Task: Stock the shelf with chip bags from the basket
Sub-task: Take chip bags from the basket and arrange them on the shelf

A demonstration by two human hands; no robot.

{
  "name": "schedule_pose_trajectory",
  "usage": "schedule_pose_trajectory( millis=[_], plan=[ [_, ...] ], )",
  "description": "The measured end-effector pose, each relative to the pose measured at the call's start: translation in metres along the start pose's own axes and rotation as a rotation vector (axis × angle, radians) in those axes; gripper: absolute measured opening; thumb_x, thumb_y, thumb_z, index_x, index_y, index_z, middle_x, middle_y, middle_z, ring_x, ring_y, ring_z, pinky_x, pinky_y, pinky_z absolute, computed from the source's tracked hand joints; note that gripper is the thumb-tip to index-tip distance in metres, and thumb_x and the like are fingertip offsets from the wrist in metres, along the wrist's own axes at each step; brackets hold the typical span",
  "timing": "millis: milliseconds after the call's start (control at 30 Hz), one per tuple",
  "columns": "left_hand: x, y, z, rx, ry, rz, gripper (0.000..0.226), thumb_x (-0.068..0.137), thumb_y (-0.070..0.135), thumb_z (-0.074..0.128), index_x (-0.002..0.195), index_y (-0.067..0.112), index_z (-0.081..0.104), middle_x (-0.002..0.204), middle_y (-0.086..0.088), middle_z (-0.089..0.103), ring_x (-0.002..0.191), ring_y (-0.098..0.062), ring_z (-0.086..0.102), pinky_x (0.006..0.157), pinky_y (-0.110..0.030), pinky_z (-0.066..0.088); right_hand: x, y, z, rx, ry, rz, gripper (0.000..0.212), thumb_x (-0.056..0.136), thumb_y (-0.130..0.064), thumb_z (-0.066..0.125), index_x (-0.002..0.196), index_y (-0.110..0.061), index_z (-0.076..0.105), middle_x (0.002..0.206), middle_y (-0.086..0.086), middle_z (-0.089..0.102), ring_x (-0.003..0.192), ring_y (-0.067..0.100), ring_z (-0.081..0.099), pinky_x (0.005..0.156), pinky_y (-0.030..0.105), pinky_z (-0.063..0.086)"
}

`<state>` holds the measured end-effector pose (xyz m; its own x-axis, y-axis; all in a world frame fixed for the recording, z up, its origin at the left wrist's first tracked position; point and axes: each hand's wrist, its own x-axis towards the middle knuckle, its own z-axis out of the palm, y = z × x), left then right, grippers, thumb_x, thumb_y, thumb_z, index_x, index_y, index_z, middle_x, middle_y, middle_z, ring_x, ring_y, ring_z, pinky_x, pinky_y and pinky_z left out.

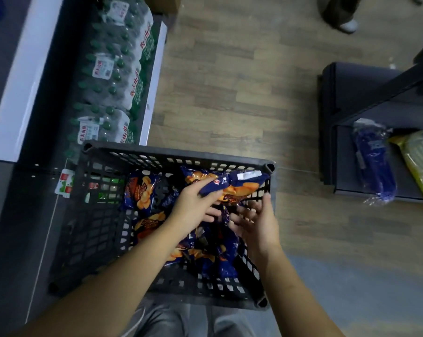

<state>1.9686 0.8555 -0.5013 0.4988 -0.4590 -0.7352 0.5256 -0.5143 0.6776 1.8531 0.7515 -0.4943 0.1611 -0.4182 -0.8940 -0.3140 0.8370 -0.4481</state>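
Note:
A black plastic lattice basket (101,215) stands on the floor in front of me and holds several dark blue chip bags with orange chip pictures. My left hand (193,207) grips one blue chip bag (232,182), raised near the basket's far right corner. Just right of it, my right hand (256,220) hovers over the other bags (142,190) with its fingers spread and holds nothing. More bags (205,259) lie under my forearms.
Left of the basket runs a low dark shelf (154,76) with shrink-wrapped packs of green-capped water bottles (113,69). At the right stands a dark shelf unit (339,152) with a blue packet (373,164) and a yellow packet (419,164). Another person's foot (346,23) is at the top right on the wood floor.

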Motion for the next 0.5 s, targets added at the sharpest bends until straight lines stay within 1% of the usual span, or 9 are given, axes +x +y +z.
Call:
schedule_pose_trajectory(
  millis=[100, 167, 200, 267, 300, 333, 367, 433, 500],
  plan=[
    [-0.029, 0.015, -0.017, 0.034, 0.026, 0.142, 0.046, 0.094, 0.012, 0.066, 0.13, 0.04, 0.06, 0.106, 0.0, 0.073, 0.085, -0.017, 0.074, 0.068, -0.032, 0.059, -0.018, -0.031, 0.006, 0.064, -0.199, 0.073, 0.085, 0.088, -0.083, 0.03, 0.123, -0.014, 0.065, 0.116, 0.017, 0.072, 0.103, 0.036, 0.07, 0.083, 0.045, 0.06],
    [-0.049, 0.028, -0.029, 0.065, 0.032, 0.239, 0.05, 0.091, 0.009, 0.068, 0.119, 0.05, 0.062, 0.109, 0.009, 0.073, 0.093, -0.009, 0.071, 0.073, -0.026, 0.058, -0.034, -0.053, 0.013, -0.006, -0.34, 0.075, 0.09, 0.084, -0.085, 0.029, 0.124, -0.016, 0.069, 0.12, 0.016, 0.072, 0.109, 0.036, 0.07, 0.087, 0.042, 0.059],
    [-0.06, 0.036, -0.035, 0.083, 0.048, 0.289, 0.053, 0.09, 0.007, 0.07, 0.12, 0.05, 0.062, 0.113, 0.013, 0.072, 0.098, -0.006, 0.069, 0.079, -0.024, 0.057, -0.044, -0.064, 0.018, -0.058, -0.4, 0.065, 0.085, 0.085, -0.082, 0.032, 0.125, -0.016, 0.069, 0.121, 0.015, 0.072, 0.109, 0.033, 0.07, 0.088, 0.04, 0.059],
    [-0.08, 0.054, -0.046, 0.1, 0.092, 0.385, 0.056, 0.087, 0.004, 0.072, 0.127, 0.041, 0.061, 0.122, 0.013, 0.069, 0.109, -0.005, 0.066, 0.092, -0.023, 0.053, -0.065, -0.084, 0.03, -0.137, -0.508, 0.038, 0.067, 0.09, -0.068, 0.045, 0.126, -0.016, 0.069, 0.123, 0.014, 0.072, 0.107, 0.03, 0.071, 0.089, 0.037, 0.057],
    [-0.091, 0.064, -0.051, 0.082, 0.106, 0.418, 0.058, 0.085, 0.001, 0.073, 0.129, 0.037, 0.061, 0.123, 0.011, 0.069, 0.11, -0.007, 0.067, 0.093, -0.022, 0.052, -0.075, -0.094, 0.037, -0.157, -0.549, 0.025, 0.057, 0.091, -0.057, 0.052, 0.125, -0.015, 0.069, 0.123, 0.015, 0.072, 0.106, 0.03, 0.071, 0.087, 0.037, 0.058],
    [-0.102, 0.074, -0.057, 0.054, 0.122, 0.441, 0.059, 0.084, 0.0, 0.074, 0.129, 0.036, 0.06, 0.122, 0.01, 0.069, 0.108, -0.009, 0.068, 0.089, -0.021, 0.054, -0.087, -0.103, 0.045, -0.169, -0.589, 0.008, 0.051, 0.09, -0.048, 0.057, 0.125, -0.013, 0.068, 0.123, 0.015, 0.072, 0.106, 0.03, 0.07, 0.086, 0.037, 0.059],
    [-0.115, 0.085, -0.062, 0.037, 0.138, 0.466, 0.061, 0.082, 0.002, 0.077, 0.127, 0.04, 0.06, 0.121, 0.01, 0.07, 0.102, -0.01, 0.071, 0.084, -0.02, 0.055, -0.098, -0.11, 0.053, -0.177, -0.63, -0.011, 0.05, 0.088, -0.04, 0.06, 0.127, -0.01, 0.067, 0.124, 0.017, 0.071, 0.107, 0.031, 0.07, 0.088, 0.038, 0.059],
    [-0.142, 0.106, -0.072, 0.027, 0.169, 0.519, 0.062, 0.076, 0.016, 0.083, 0.122, 0.05, 0.06, 0.123, 0.01, 0.068, 0.094, -0.012, 0.073, 0.078, -0.02, 0.056, -0.119, -0.123, 0.07, -0.211, -0.688, -0.066, 0.054, 0.085, -0.032, 0.064, 0.133, -0.007, 0.062, 0.128, 0.018, 0.069, 0.11, 0.032, 0.069, 0.091, 0.042, 0.057],
    [-0.168, 0.124, -0.084, -0.01, 0.24, 0.576, 0.056, 0.072, 0.036, 0.083, 0.12, 0.054, 0.06, 0.129, 0.008, 0.065, 0.096, -0.012, 0.073, 0.08, -0.023, 0.056, -0.144, -0.134, 0.089, -0.261, -0.758, -0.137, 0.057, 0.085, -0.031, 0.065, 0.136, -0.007, 0.058, 0.133, 0.02, 0.065, 0.118, 0.038, 0.065, 0.094, 0.047, 0.056]
  ],
)
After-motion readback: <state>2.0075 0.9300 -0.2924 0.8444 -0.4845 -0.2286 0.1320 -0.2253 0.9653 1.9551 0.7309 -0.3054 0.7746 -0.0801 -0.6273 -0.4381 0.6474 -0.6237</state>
